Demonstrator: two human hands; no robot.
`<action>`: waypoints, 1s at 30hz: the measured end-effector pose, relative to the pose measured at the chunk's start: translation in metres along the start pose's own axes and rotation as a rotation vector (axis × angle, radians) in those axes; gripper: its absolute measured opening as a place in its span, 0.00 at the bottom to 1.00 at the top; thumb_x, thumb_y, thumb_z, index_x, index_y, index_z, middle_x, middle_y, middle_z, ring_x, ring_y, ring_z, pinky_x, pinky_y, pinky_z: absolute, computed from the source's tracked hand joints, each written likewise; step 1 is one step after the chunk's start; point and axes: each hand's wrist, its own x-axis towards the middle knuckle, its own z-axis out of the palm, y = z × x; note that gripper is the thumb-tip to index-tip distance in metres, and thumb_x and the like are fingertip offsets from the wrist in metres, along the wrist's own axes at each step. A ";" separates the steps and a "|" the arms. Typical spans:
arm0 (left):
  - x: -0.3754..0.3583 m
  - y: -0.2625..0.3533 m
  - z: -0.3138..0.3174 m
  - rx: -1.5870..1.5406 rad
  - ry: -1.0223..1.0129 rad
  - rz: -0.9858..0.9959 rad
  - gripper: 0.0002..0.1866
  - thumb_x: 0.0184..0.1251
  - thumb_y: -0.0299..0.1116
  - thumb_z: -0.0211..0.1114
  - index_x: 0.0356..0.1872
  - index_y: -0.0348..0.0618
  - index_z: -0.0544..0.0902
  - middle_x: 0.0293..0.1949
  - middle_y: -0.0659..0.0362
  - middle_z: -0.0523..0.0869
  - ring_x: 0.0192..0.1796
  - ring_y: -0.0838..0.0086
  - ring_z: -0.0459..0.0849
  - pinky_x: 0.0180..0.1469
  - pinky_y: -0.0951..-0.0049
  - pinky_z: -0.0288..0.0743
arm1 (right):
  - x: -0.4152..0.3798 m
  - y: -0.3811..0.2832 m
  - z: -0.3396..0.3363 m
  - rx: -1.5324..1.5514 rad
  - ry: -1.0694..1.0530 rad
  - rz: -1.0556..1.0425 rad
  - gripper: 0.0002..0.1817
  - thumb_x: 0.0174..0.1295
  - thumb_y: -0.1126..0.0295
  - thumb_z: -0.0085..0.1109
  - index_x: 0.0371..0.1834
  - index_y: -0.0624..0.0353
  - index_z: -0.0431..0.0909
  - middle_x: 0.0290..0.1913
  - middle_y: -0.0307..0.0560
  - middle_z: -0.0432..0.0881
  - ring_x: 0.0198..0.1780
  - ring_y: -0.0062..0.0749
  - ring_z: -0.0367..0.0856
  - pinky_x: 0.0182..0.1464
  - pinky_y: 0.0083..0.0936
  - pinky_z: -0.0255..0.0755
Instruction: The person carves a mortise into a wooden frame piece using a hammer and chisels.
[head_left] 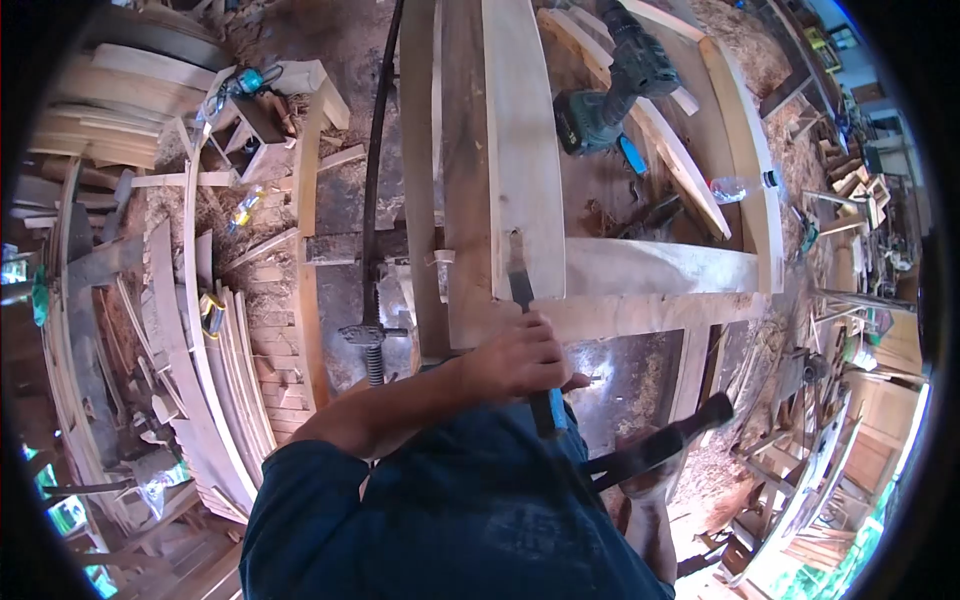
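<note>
Head view: left hand (520, 358) wrapped tight round the dark metal chisel with a blue handle (527, 320), fingers closed on the shaft, blade running up from the knuckles and lying flat on the pale wooden frame of planks (520, 150), tip just above the hand at the joint where an upright board meets the cross rail. Lower right of that hand, right hand (640, 480) mostly hidden behind the dark blue sleeve (440, 510), clenched on the handle of a dark-headed hammer (680, 430), head raised to the right of and below the chisel's handle end, not touching it. Just left of the left hand, a long black bar clamp with a threaded screw (372, 330) standing along the frame's edge. Far above the hand, on the upper boards, a dark green cordless drill (610, 90) lying on its side, with a clear plastic bottle (728, 188) to its lower right on the side rail. Well to the left, stacks of curved pale wooden slats (215, 350) on a floor strewn with sawdust. Far upper left, a small teal power tool (245, 82) resting on a wooden box
</note>
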 end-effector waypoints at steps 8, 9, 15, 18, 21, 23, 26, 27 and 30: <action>-0.007 0.000 0.002 0.070 0.025 -0.005 0.17 0.54 0.33 0.81 0.24 0.47 0.76 0.25 0.61 0.77 0.29 0.67 0.78 0.36 0.65 0.71 | 0.036 -0.039 0.032 -0.175 -0.049 -0.430 0.16 0.46 0.75 0.75 0.29 0.55 0.73 0.19 0.41 0.70 0.20 0.38 0.72 0.28 0.35 0.66; -0.009 0.002 0.004 0.066 0.025 -0.005 0.16 0.54 0.33 0.80 0.24 0.47 0.76 0.25 0.61 0.77 0.29 0.66 0.78 0.36 0.65 0.71 | 0.037 -0.023 0.033 -0.179 -0.310 -0.362 0.16 0.44 0.75 0.76 0.29 0.56 0.73 0.19 0.43 0.71 0.21 0.39 0.73 0.27 0.35 0.66; -0.025 0.000 0.005 0.113 -0.047 0.035 0.13 0.54 0.33 0.78 0.26 0.47 0.78 0.25 0.61 0.76 0.31 0.65 0.78 0.41 0.63 0.72 | 0.015 -0.019 0.060 -0.150 -0.088 -0.462 0.12 0.49 0.73 0.73 0.25 0.54 0.74 0.21 0.41 0.73 0.20 0.39 0.76 0.24 0.35 0.67; -0.033 0.001 0.010 0.142 -0.061 0.042 0.12 0.54 0.34 0.76 0.27 0.47 0.78 0.26 0.61 0.76 0.31 0.65 0.78 0.42 0.63 0.71 | 0.020 -0.020 0.068 -0.174 -0.234 -0.182 0.10 0.47 0.75 0.70 0.27 0.56 0.75 0.23 0.40 0.74 0.22 0.38 0.75 0.25 0.35 0.67; -0.034 -0.001 0.005 0.143 -0.085 0.024 0.12 0.54 0.33 0.75 0.28 0.47 0.78 0.27 0.61 0.76 0.32 0.65 0.78 0.43 0.63 0.71 | 0.005 -0.016 0.065 -0.149 -0.140 -0.354 0.10 0.47 0.73 0.70 0.29 0.56 0.76 0.23 0.44 0.76 0.23 0.43 0.78 0.26 0.38 0.69; -0.033 0.000 0.008 0.061 -0.071 -0.017 0.11 0.54 0.33 0.75 0.28 0.46 0.78 0.27 0.61 0.75 0.33 0.64 0.78 0.44 0.62 0.71 | -0.004 -0.010 0.068 -0.122 -0.099 -0.442 0.10 0.50 0.72 0.70 0.30 0.56 0.77 0.24 0.45 0.77 0.24 0.46 0.79 0.26 0.39 0.70; -0.039 -0.002 0.008 0.101 -0.095 0.041 0.11 0.54 0.32 0.74 0.29 0.46 0.78 0.27 0.61 0.75 0.34 0.64 0.78 0.46 0.62 0.71 | 0.011 -0.022 0.077 -0.275 -0.182 -0.164 0.12 0.52 0.78 0.70 0.24 0.56 0.72 0.20 0.44 0.72 0.20 0.41 0.76 0.24 0.37 0.68; -0.039 -0.004 0.007 0.109 -0.095 0.045 0.11 0.54 0.32 0.74 0.29 0.46 0.78 0.27 0.61 0.75 0.34 0.64 0.78 0.46 0.62 0.71 | 0.008 -0.022 0.072 -0.247 -0.186 -0.216 0.15 0.57 0.81 0.67 0.23 0.56 0.68 0.20 0.43 0.71 0.19 0.40 0.74 0.23 0.36 0.66; -0.043 -0.004 0.011 0.110 -0.095 0.041 0.11 0.54 0.33 0.74 0.29 0.46 0.77 0.27 0.61 0.76 0.34 0.64 0.77 0.45 0.62 0.70 | -0.006 0.001 0.072 -0.124 -0.086 -0.451 0.12 0.52 0.79 0.67 0.26 0.57 0.69 0.21 0.47 0.73 0.21 0.45 0.77 0.25 0.40 0.68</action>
